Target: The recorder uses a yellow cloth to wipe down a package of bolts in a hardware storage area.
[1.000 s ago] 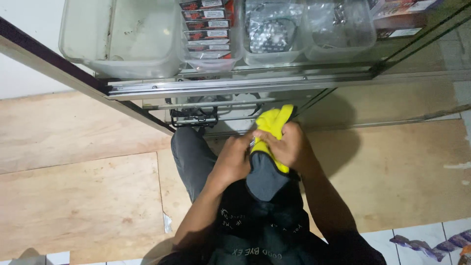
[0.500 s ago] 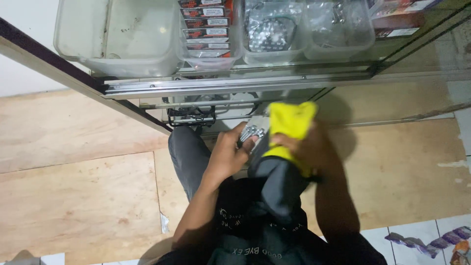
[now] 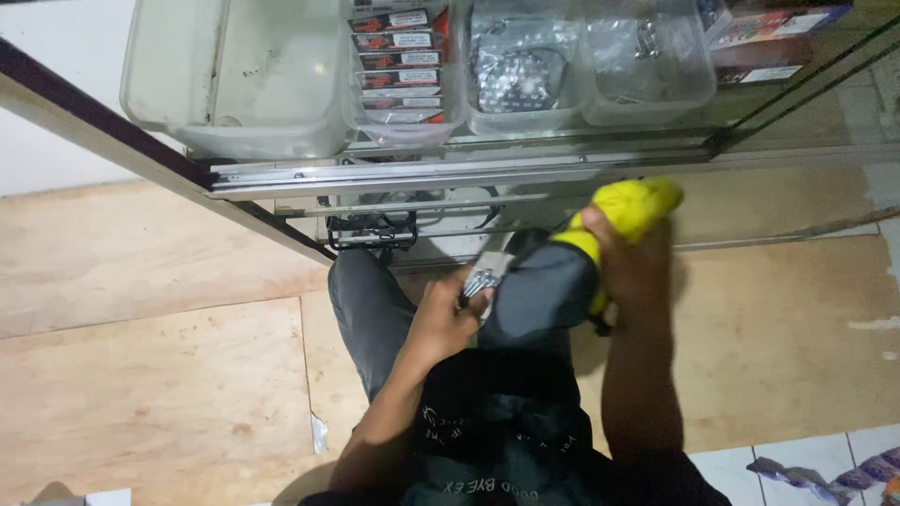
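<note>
**Yellow cloth and small metal parts, held over the knee**

The bright yellow soft cloth (image 3: 630, 208) sat bunched at the centre right of the frame, just below the glass case. The right hand (image 3: 626, 272) was clenched around its lower end, against the raised grey-trousered knee (image 3: 539, 295). It looked light and limp, likely to sag or slide unless gripped in a full fist near the middle of the bundle. At centre frame the left hand (image 3: 441, 319) had its fingers (image 3: 466, 292) pinched on a small cluster of shiny metal parts (image 3: 484, 278). These looked hard, smooth and slippery, easy to drop; a fingertip pinch close to the cluster suited them. Clear plastic storage bins (image 3: 234, 84) lined the upper frame.
</note>
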